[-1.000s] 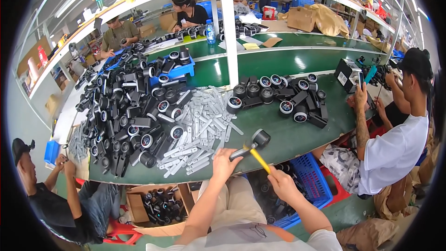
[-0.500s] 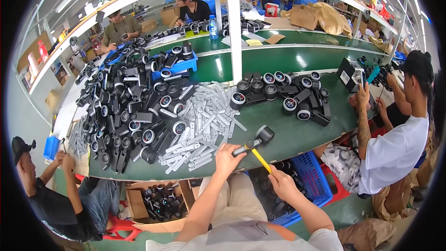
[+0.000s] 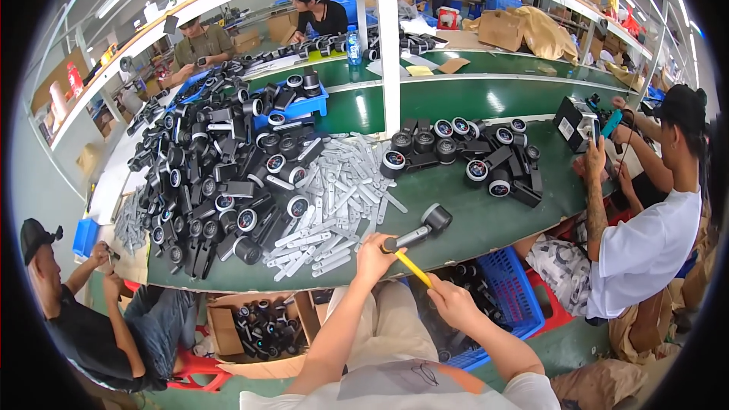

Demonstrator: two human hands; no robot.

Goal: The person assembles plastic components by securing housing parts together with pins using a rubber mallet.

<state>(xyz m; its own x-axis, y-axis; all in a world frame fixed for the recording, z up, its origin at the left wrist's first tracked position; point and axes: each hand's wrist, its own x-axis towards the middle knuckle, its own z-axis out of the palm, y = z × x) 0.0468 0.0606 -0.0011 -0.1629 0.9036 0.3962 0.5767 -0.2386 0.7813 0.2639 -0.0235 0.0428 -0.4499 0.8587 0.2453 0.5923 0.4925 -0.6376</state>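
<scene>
My right hand (image 3: 453,300) is closed around the yellow handle of a small hammer (image 3: 412,267). The hammer's dark head rests at or just over the near end of a black round-headed device (image 3: 437,217). That device lies on the green table near its front edge, a grey strip (image 3: 414,237) along its handle and its round head pointing away to the right. My left hand (image 3: 373,261) is closed on the handle's near end, partly hidden by the hammer head. Just left of it lies a pile of loose grey strips (image 3: 345,182).
A large heap of black devices (image 3: 220,159) covers the table's left side; a smaller group (image 3: 497,153) sits at the right. Below the edge are a cardboard box (image 3: 228,326) and blue basket (image 3: 516,300). Co-workers sit at left (image 3: 83,311) and right (image 3: 638,235). A white post (image 3: 387,53) rises beyond.
The hammer head has shifted left and slightly down along the device, from the handle's middle to its near end beside my left hand. My right hand has moved left with it.
</scene>
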